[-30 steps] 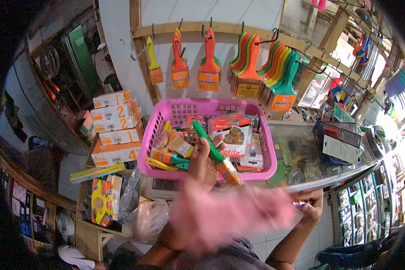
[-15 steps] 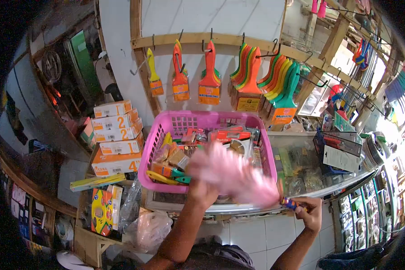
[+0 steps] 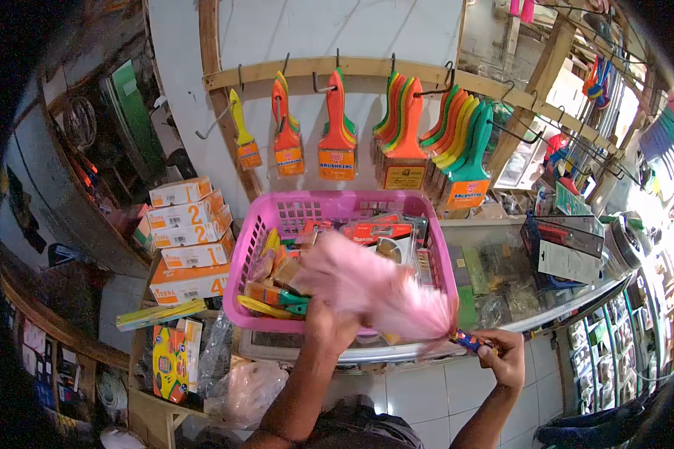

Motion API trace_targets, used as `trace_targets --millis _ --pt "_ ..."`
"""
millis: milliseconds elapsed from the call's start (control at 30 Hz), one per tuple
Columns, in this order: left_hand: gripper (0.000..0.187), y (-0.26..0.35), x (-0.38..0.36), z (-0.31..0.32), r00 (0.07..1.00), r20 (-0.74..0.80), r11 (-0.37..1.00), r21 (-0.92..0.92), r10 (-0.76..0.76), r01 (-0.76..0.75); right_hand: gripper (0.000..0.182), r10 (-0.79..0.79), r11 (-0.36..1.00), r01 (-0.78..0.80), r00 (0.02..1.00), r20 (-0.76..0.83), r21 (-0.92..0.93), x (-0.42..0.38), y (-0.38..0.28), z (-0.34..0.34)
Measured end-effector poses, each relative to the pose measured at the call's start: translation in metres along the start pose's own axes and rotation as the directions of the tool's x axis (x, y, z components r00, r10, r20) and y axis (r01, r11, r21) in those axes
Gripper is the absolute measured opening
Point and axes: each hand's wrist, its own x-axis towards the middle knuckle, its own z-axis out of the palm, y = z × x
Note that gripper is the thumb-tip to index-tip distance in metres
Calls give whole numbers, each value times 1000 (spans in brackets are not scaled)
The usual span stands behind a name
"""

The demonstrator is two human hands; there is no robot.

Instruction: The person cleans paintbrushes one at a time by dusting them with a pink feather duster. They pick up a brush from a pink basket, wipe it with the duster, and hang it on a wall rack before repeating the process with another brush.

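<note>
A pink feather duster [image 3: 378, 288], smeared by motion, stretches across the front of the pink basket [image 3: 451, 288]. My right hand [image 3: 504, 355] is closed around its dark blue patterned handle [image 3: 468, 342], right of the basket. At the basket's front edge, my left hand [image 3: 329, 328] is against the duster's fluffy end, its fingers mostly hidden and blurred. Inside the basket lie packaged goods, among them a red-and-white pack [image 3: 378, 230], a green-handled tool [image 3: 294, 301] and a yellow-handled item [image 3: 266, 307].
The basket stands on a glass display counter [image 3: 494, 262]. Several paintbrushes [image 3: 404, 120] hang from hooks on a wooden rail behind it. Stacked orange-and-white boxes [image 3: 191, 280] stand at the left, above a yellow box [image 3: 170, 363] and a clear plastic bag [image 3: 249, 389].
The duster and my right hand have shifted slightly left. My left hand stays near the basket's front edge. The view has tilted a little, so basket and brushes sit somewhat lower.
</note>
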Motion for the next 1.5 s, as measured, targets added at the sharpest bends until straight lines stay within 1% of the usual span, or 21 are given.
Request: trace_targets --millis 133,300,467,600,733,833,867,900,967,1033,1067,1100,1133,1200,1267,1300,1333,1367,1433,1467,1500 --pt "50 4 17 -21 969 224 994 8 -108 109 43 -416 907 389 887 200 162 10 26 -17" --pt "38 -1 14 -27 983 177 999 -12 -46 49 39 -181 982 185 979 -90 29 0 -9 -21" --pt "32 0 21 -36 961 276 999 12 33 -38 35 -323 946 321 937 129 37 0 12 -31" --pt "30 12 21 -23 968 245 998 35 50 -60 42 -214 966 237 957 -196 104 -2 7 -12" --pt "29 19 20 -11 971 234 996 48 56 -69 48 -392 920 387 913 111 65 0 21 -42" --pt "25 22 20 -15 932 363 1000 12 16 -22 48 -335 941 333 942 23 62 4 9 -27" --pt "28 24 15 -9 935 338 970 172 107 -173 46 -294 955 296 948 -121 -3 6 12 -21" --pt "32 25 11 -3 930 310 892 336 197 -302 46 -299 954 299 951 -86 -6 9 12 -21" --pt "35 29 16 -28 914 387 982 83 126 -170 44 -278 961 278 960 -14 -12 3 15 -25" --pt "36 36 11 15 785 615 967 150 72 -207 44 -415 910 414 909 -34 -14 0 25 -24" --pt "37 37 17 24 635 770 995 -98 60 24 44 -448 894 448 893 -33 -15 3 29 -27" --pt "38 40 19 24 653 754 981 -170 70 91 45 -493 870 493 869 -36 -13 7 25 -24" --pt "40 42 22 25 670 738 958 -242 79 154 48 -375 922 385 914 -155 38 3 21 -18" --pt "44 48 17 12 958 276 997 -49 78 -67 50 -342 937 349 922 -182 6 1 9 -7" --pt "51 47 15 10 929 370 998 35 34 -50 49 -390 917 397 911 -131 32 3 14 -10" --pt "55 48 18 11 908 418 996 80 11 -49 47 -521 850 526 838 -164 -15 8 25 -6" --pt "62 51 36 -3 814 581 998 -38 -15 46 51 -518 854 520 852 -78 13 11 30 -12" --pt "65 49 31 1 824 566 999 -38 -10 38 56 -512 859 511 859 8 42 12 24 -12" --pt "71 47 19 9 875 483 999 28 20 -38 55 -332 942 336 938 -102 21 9 6 0" --pt "70 47 24 9 953 301 1000 7 25 -28 55 -238 970 244 958 -157 17 10 1 4" --pt "70 48 24 5 937 349 998 47 21 -40 54 -264 964 266 959 -106 6 11 4 4"
